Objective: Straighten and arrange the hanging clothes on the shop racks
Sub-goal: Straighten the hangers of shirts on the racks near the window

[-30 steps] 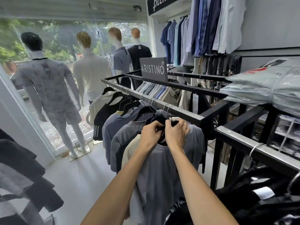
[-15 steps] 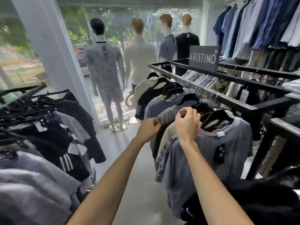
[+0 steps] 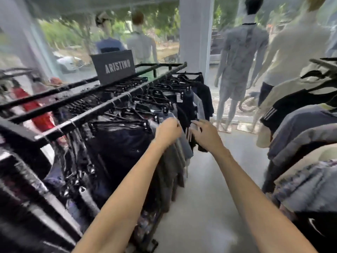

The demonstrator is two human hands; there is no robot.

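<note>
A black rack (image 3: pixel 102 108) on my left carries several dark trousers and shorts (image 3: pixel 120 143) on black clip hangers, packed close together. My left hand (image 3: pixel 168 131) grips the top edge of a grey garment (image 3: pixel 184 148) hanging on the aisle side of that rack. Just to its right, my right hand (image 3: pixel 205 133) has its fingers stretched out and touches a dark garment with white stripes (image 3: pixel 189 134). The picture is blurred, so the exact hold is hard to read.
A grey ARISTINO sign (image 3: pixel 114 67) stands on the rack top. Another rack of grey T-shirts (image 3: pixel 300 125) lines the right side of the aisle floor (image 3: pixel 206 198). Dressed mannequins (image 3: pixel 240 57) and a white pillar (image 3: pixel 195 33) stand at the window ahead.
My view has swung left from the T-shirt rack to the trouser rack. Both hands have left the grey T-shirt and moved onto the hanging garments on the left.
</note>
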